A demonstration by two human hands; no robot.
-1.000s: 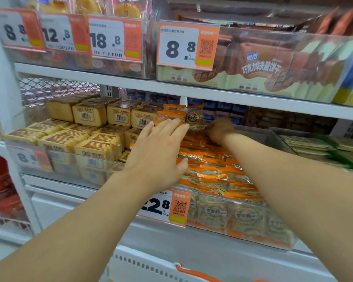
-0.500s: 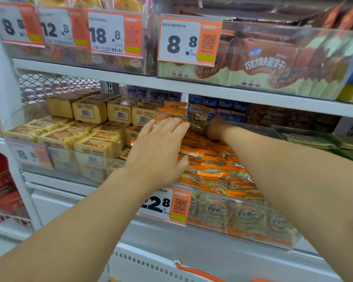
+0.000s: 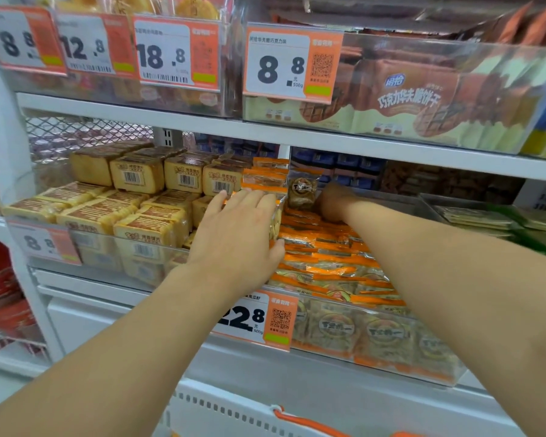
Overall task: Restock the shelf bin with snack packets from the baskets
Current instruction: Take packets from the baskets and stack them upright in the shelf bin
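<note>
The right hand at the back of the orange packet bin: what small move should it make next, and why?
Probably lay the upright packet down flat on the pile. The right hand is beside it deep in the bin, whether touching is unclear. The other orange packets lie flat in rows, and this one stands alone. The left hand lies open on the bin's left side.

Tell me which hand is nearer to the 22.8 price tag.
Left. The left hand lies flat just above the 22.8 price tag; the right hand reaches far back in the bin.
</note>
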